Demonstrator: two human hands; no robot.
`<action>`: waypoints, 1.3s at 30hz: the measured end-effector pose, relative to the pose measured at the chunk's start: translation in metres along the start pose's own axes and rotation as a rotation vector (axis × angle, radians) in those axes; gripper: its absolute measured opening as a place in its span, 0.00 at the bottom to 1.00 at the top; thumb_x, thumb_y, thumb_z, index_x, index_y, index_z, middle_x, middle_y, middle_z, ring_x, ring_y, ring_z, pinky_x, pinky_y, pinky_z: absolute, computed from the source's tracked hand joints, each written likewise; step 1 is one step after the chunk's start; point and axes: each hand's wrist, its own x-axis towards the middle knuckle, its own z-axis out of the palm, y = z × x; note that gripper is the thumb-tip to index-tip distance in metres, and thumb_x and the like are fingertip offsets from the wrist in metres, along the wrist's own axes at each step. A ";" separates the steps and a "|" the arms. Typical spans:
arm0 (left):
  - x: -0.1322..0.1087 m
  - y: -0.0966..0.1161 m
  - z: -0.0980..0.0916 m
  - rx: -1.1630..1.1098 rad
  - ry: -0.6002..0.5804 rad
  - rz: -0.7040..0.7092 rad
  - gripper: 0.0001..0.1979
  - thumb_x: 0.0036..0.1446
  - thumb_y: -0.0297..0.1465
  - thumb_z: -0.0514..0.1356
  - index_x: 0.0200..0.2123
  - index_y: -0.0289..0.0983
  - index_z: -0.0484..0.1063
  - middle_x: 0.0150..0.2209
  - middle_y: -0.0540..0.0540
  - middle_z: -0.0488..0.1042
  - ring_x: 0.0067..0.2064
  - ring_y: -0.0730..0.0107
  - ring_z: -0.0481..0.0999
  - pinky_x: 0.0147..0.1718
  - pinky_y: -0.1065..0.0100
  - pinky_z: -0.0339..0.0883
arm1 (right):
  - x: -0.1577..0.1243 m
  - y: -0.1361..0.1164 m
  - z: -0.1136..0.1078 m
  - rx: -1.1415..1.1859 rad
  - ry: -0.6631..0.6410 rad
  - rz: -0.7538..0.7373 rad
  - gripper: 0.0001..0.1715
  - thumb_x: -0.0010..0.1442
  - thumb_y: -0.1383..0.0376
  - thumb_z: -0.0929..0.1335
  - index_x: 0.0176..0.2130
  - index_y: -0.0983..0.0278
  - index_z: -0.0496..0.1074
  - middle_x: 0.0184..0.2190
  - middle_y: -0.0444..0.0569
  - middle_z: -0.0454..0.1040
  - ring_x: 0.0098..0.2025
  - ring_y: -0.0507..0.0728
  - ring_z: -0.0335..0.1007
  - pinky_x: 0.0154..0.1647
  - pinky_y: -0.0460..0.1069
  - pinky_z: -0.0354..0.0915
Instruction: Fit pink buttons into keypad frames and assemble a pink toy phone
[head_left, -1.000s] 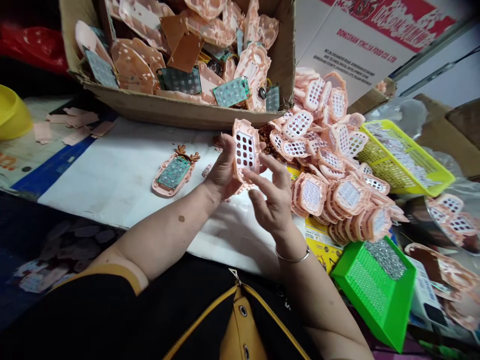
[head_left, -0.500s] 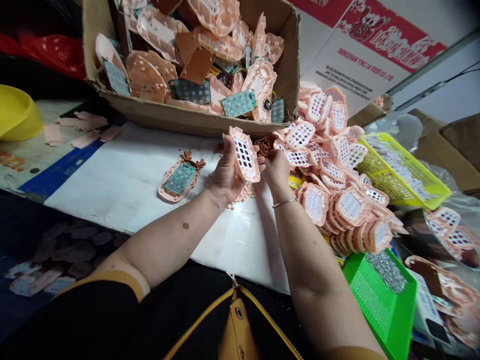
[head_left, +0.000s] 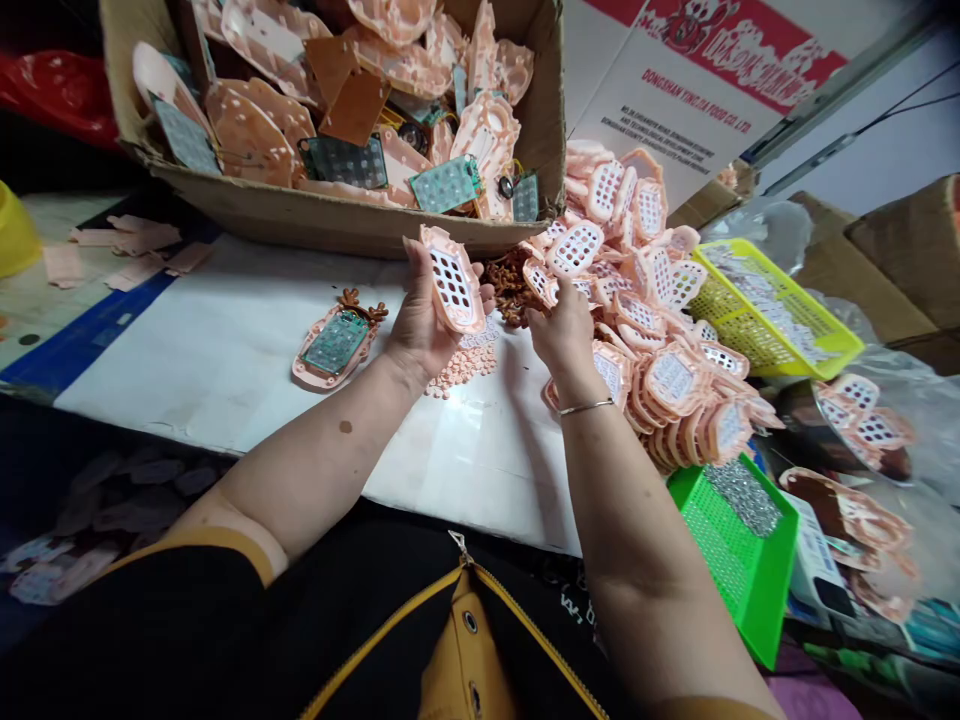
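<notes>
My left hand (head_left: 421, 325) is closed around a pink plastic keypad cover (head_left: 452, 280) with rows of holes, held upright above the white sheet (head_left: 225, 350). My right hand (head_left: 561, 328) reaches, fingers curled, to the edge of the big pile of pink covers (head_left: 660, 350), close to a small heap of brown antler-shaped pieces (head_left: 508, 285); what its fingers hold is hidden. Just under my left hand lies a cluster of small pink buttons (head_left: 463, 366). A pink shell with a green circuit board and brown antlers (head_left: 336, 343) lies on the sheet to the left.
A cardboard box (head_left: 330, 215) of pink shells and circuit boards stands at the back. A yellow basket (head_left: 780, 310) and a green basket (head_left: 739, 545) sit to the right. Loose pink strips (head_left: 127, 245) lie at far left, beside a yellow bowl (head_left: 11, 230).
My right hand left the cover and moved right and away to the pile's edge. My left hand kept the cover and tilted it slightly. The camera shifted.
</notes>
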 end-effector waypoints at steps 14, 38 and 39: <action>0.004 0.012 0.002 0.008 0.050 0.049 0.41 0.58 0.62 0.47 0.60 0.38 0.67 0.42 0.42 0.80 0.44 0.64 0.81 0.43 0.66 0.74 | -0.016 -0.026 0.016 -0.216 -0.533 -0.178 0.16 0.54 0.66 0.68 0.43 0.67 0.77 0.39 0.60 0.80 0.41 0.62 0.74 0.44 0.53 0.65; -0.015 -0.022 -0.002 0.165 -0.220 -0.069 0.41 0.46 0.63 0.60 0.56 0.43 0.70 0.47 0.44 0.80 0.56 0.56 0.76 0.52 0.62 0.70 | -0.077 -0.031 -0.029 0.456 0.291 -0.024 0.04 0.59 0.61 0.68 0.34 0.59 0.69 0.32 0.45 0.71 0.37 0.55 0.69 0.43 0.55 0.69; -0.014 -0.021 -0.001 0.141 -0.202 -0.080 0.40 0.48 0.64 0.57 0.56 0.43 0.70 0.46 0.44 0.80 0.55 0.56 0.77 0.51 0.63 0.71 | -0.078 -0.032 -0.031 0.371 0.355 -0.124 0.03 0.60 0.63 0.67 0.34 0.59 0.68 0.33 0.45 0.71 0.39 0.56 0.69 0.45 0.56 0.68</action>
